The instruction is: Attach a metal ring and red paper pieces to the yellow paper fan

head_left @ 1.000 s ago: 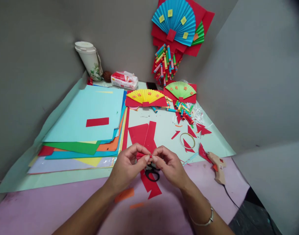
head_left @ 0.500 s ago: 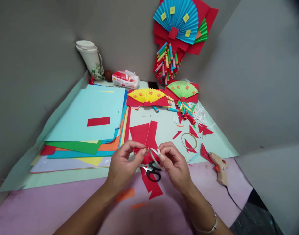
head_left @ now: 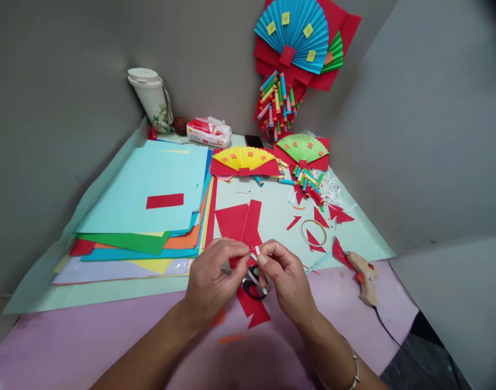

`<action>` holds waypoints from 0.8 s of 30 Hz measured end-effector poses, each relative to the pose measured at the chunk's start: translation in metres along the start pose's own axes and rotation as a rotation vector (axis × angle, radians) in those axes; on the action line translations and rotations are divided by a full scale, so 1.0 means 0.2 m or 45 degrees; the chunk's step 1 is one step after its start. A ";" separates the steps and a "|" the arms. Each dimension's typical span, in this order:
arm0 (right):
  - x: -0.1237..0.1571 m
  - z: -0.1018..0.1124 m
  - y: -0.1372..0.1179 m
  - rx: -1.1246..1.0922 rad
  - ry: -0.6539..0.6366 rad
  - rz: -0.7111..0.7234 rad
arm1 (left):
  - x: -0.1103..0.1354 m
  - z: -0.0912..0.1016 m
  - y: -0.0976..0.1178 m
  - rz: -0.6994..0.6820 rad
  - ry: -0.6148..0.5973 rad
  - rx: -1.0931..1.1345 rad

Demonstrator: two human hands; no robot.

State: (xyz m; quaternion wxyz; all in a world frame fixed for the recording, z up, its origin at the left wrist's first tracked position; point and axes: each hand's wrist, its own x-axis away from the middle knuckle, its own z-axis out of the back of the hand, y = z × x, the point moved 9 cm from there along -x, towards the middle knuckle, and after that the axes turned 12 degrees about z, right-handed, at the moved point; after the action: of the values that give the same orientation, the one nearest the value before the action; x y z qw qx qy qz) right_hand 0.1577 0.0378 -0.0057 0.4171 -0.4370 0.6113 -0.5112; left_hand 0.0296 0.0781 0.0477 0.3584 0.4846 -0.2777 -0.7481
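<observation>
Both hands are raised close together over the near middle of the table. My right hand pinches a narrow white paper strip that curls down below its fingers. My left hand has thumb and forefinger pressed together on part of the strip, just beside the right fingertips. Whether anything else is in the left pinch is hidden. Beneath the hands lie scissors with black handles, partly covered by the fingers, on red paper pieces.
At left lies a stack of coloured paper. Yellow and green paper fans stand at the back. On the right are a glue gun with a cord, a tape ring and red scraps. A cup stands by the wall.
My hands have drawn closer together, the left one shifting right, and the fingertips now nearly meet. The strip's loop between them has become smaller. More of the scissors is covered.
</observation>
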 end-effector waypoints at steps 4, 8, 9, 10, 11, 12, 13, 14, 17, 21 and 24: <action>0.00 0.01 0.01 0.035 0.021 -0.050 | 0.00 0.00 0.05 -0.125 0.011 -0.034; 0.00 0.02 0.02 0.070 0.045 -0.105 | 0.01 0.00 0.07 -0.201 0.004 -0.039; 0.00 0.01 0.02 0.072 0.045 -0.113 | 0.01 0.00 0.08 -0.210 0.003 -0.040; 0.00 0.01 0.02 0.072 0.044 -0.120 | 0.01 0.00 0.08 -0.214 0.002 -0.045; 0.00 0.01 0.02 0.074 0.043 -0.127 | 0.01 0.00 0.08 -0.217 0.001 -0.051; 0.00 0.01 0.02 0.077 0.043 -0.133 | 0.01 0.00 0.08 -0.218 0.000 -0.057; 0.00 0.01 0.02 0.085 0.043 -0.139 | 0.01 0.00 0.08 -0.223 0.004 -0.060; 0.00 0.01 0.02 0.092 0.042 -0.143 | 0.01 0.00 0.08 -0.224 0.007 -0.064; 0.00 0.01 0.02 0.097 0.032 -0.142 | 0.01 0.00 0.07 -0.221 -0.005 -0.078; 0.00 0.01 0.03 0.125 0.026 -0.130 | 0.01 -0.01 0.08 -0.235 -0.021 -0.089; -0.01 0.02 0.03 0.138 0.024 -0.122 | 0.02 -0.01 0.08 -0.253 -0.024 -0.103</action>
State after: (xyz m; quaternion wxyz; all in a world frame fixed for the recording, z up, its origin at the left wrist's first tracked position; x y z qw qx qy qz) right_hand 0.1614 0.0383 -0.0113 0.4095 -0.4377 0.5649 -0.5671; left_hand 0.0352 0.0655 0.0581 0.2991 0.4878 -0.2009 -0.7951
